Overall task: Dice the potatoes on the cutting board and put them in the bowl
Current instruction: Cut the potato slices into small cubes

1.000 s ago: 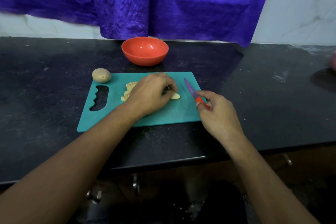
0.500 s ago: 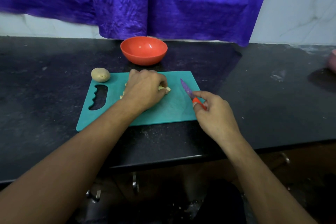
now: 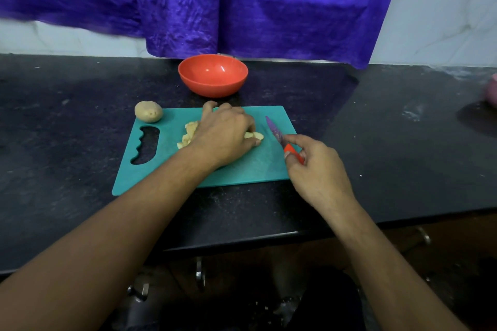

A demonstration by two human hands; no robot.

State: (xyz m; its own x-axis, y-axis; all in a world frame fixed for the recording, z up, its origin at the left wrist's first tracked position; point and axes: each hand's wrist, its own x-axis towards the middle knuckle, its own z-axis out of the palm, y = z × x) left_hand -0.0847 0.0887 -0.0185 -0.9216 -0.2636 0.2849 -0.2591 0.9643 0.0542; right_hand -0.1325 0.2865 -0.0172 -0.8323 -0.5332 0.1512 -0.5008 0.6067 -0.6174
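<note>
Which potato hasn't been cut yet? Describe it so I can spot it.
Find the teal cutting board on the black counter. At its far left corner, above the handle slot, sits the whole potato. Unlike the pale cut pieces under the left hand, it is round and brown-skinned.

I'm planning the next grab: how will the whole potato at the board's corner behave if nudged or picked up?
The whole potato looks rounded and egg-shaped, so a nudge would probably roll it, perhaps off the cutting board corner onto the counter. Its skin is unpeeled and looks dry, so likely not slippery. It looks solid, so probably firm in a grip.
</note>
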